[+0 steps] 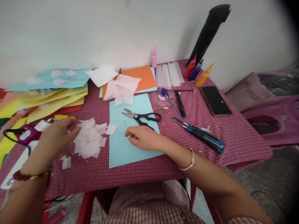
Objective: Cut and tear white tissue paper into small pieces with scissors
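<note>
My left hand (58, 135) hovers at the left edge of a pile of pale pink tissue-paper pieces (90, 140), its thumb and fingers apart and holding nothing that shows. A yellow object (64, 117) lies just behind its fingers, partly covered. My right hand (144, 138) rests over a light blue sheet of paper (126, 155) with its fingers curled in; whatever may be between them is hidden. Just beyond it, black-handled scissors (136, 116) lie with blades parted. One loose tissue square (111, 129) sits on the sheet's left edge.
A blue box cutter (201, 133), a black pen (179, 104) and a phone (216, 100) lie right. Paint bottles (204, 74) and white strips (170, 74) stand behind. Coloured papers (53, 99) and a purple glue gun (26, 133) are left, on the checked cloth (93, 177).
</note>
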Tool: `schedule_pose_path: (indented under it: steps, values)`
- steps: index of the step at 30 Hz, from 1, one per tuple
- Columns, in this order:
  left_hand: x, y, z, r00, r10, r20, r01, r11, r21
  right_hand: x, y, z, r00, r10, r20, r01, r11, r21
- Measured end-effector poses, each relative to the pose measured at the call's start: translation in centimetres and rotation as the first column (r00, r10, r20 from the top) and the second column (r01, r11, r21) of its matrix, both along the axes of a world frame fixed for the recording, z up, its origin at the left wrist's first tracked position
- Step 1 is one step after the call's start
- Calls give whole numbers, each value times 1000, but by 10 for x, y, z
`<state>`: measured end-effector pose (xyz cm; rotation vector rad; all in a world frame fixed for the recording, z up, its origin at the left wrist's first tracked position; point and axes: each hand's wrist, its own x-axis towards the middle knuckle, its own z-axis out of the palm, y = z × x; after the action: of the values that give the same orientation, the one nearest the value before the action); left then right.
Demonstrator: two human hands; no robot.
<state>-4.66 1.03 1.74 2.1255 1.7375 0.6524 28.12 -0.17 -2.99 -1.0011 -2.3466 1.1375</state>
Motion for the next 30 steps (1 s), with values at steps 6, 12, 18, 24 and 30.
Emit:
schedule_pose_path:
  steps: [6,12,18,24,30]
  values:
    - [81,49,-8,908,-69,-414,157,970,183,-1,-3,-1,997,26,77,-30,998,53]
    - [144,106,-35,865,-94,-493,199,966,163,-3,-1,-6,995,44,94,-56,991,120]
    - [107,186,-17,954,239,-179,-191,949,251,0,-1,-6,994,32,108,-48,987,151]
    - [145,209,-13,985,23,-169,4,987,161,-1,-2,-5,991,27,133,-49,985,164]
    - [161,193,42,986,127,109,-149,962,228,1,1,-3,993,-3,120,-14,989,147]
